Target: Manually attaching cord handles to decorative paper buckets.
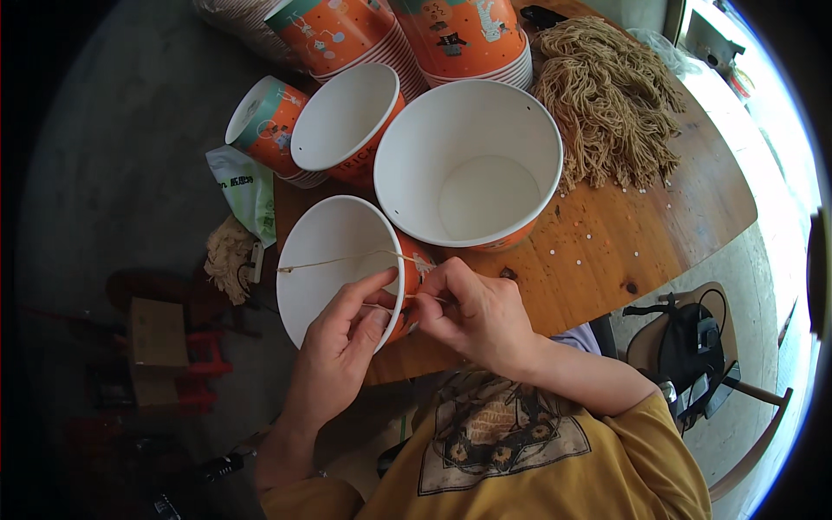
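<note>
A white-lined orange paper bucket [322, 227] is tipped on its side at the table's front left edge, its mouth toward me. A thin tan cord [342, 259] stretches across the mouth from a knot at the left rim to the right rim. My left hand [340, 340] reaches over the mouth, thumb and fingers closed around the cord near the right rim. Just outside that rim, my right hand [482, 317] pinches the cord between thumb and fingertips. The cord's end is hidden by my fingers.
Behind stand a large open bucket [472, 165], a smaller one [342, 117] and stacks of orange buckets [472, 39]. A heap of tan cords [607, 100] lies at the back right of the wooden table [624, 247]. A chair [732, 334] with a black bag [689, 347] is at the right.
</note>
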`<state>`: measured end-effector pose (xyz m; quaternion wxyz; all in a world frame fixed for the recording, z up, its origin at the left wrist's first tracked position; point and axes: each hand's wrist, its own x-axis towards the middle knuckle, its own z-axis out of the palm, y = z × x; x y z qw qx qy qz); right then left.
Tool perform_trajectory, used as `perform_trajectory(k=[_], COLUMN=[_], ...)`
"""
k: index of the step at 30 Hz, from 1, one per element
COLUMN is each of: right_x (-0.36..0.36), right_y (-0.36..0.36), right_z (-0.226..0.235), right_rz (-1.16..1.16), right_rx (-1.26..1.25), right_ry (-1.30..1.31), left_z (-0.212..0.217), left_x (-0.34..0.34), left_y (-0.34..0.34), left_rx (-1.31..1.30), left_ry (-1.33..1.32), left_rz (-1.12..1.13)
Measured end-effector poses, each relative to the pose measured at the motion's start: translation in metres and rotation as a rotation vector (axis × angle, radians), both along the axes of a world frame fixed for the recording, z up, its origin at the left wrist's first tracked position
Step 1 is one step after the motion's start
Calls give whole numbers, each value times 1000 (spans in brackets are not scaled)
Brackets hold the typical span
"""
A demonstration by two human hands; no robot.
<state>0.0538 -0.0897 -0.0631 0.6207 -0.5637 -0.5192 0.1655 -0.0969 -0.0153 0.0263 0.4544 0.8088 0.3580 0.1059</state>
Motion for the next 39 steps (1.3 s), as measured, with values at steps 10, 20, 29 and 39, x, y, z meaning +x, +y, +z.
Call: perform_trajectory(k=[10,20,29,39], right_x=[-3,-6,-7,-9], right_y=[3,5,7,10], right_z=[-1,-9,-12,-13], right_rz=[-5,-35,-74,-96], right_rx=[0,81,145,196], right_ry=[-51,-24,-99,-282], left_z=[0,-2,1,0], left_x=[9,9,13,8], left_y=[7,10,11,13], left_rx=[-150,-159,-187,-123], left_ry=[-50,-31,-44,-30], left_rz=[-14,-16,-19,-82])
